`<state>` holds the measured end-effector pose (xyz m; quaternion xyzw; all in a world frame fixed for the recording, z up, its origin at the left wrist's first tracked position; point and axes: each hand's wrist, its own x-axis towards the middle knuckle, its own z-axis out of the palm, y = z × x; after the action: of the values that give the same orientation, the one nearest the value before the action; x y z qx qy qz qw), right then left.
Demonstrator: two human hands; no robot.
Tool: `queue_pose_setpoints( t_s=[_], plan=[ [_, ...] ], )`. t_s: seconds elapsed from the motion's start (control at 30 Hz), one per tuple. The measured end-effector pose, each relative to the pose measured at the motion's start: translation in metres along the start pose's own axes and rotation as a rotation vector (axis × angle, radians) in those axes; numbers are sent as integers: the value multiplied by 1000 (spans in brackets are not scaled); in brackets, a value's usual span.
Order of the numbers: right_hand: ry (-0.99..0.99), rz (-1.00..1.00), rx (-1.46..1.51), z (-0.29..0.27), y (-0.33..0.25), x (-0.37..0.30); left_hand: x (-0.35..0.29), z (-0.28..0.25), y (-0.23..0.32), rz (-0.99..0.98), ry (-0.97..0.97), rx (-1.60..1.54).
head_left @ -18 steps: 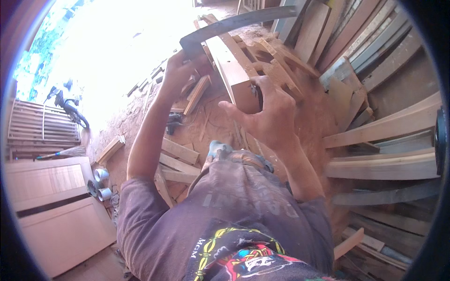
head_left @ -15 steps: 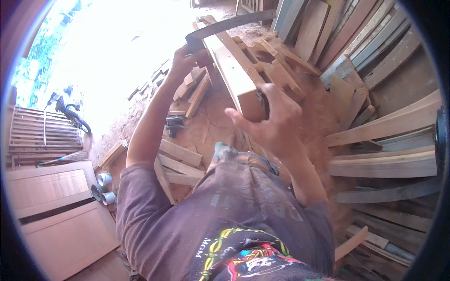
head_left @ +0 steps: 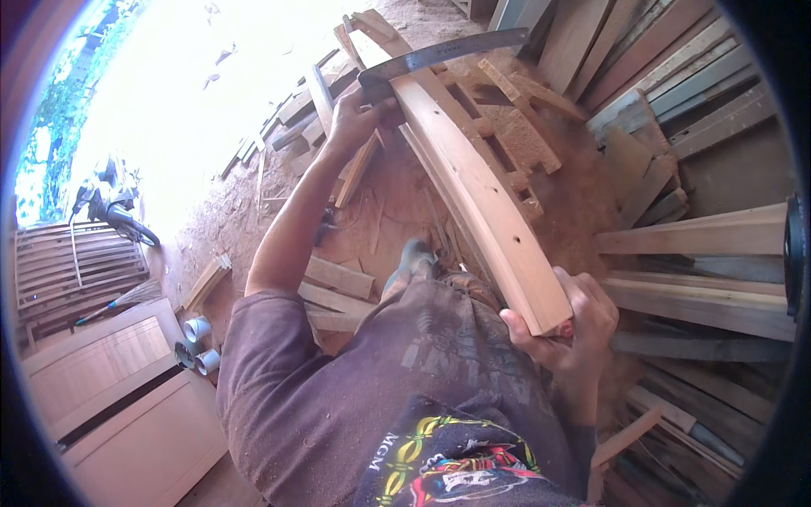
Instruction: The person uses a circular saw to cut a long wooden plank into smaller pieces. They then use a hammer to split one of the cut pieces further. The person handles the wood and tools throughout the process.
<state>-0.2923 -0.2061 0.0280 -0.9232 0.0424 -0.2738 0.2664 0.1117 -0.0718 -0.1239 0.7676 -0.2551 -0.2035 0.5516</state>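
A long pale wooden beam (head_left: 486, 190) with several small dark holes runs from the far middle toward my body. My left hand (head_left: 353, 122) is closed around the brownish stock of a try square against the beam's left side. The try square's grey metal blade (head_left: 448, 55) lies across the beam's top. At the near end, my right hand (head_left: 583, 325) grips the beam, thumb on one side and fingers on the other. Something small and reddish shows by the right palm, too hidden to name.
Slotted wooden pieces (head_left: 507, 127) lie under and beside the beam. Stacked boards (head_left: 693, 228) line the right. Offcuts (head_left: 338, 283) lie on the dusty floor. Panelled doors (head_left: 127, 372) and white cylinders (head_left: 198, 329) stand at left, a motorbike (head_left: 110, 207) farther off.
The beam's near end has come toward me and to the right, my right hand with it. More of the beam's length shows. The try square has shifted slightly right and down.
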Motion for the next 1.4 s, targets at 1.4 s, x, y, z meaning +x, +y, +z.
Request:
queue_pose_setpoints(
  t_s=[1.4],
  plan=[
    [-151, 1007, -167, 114, 95, -188, 19, 65, -128, 1, 249, 30]
  ],
)
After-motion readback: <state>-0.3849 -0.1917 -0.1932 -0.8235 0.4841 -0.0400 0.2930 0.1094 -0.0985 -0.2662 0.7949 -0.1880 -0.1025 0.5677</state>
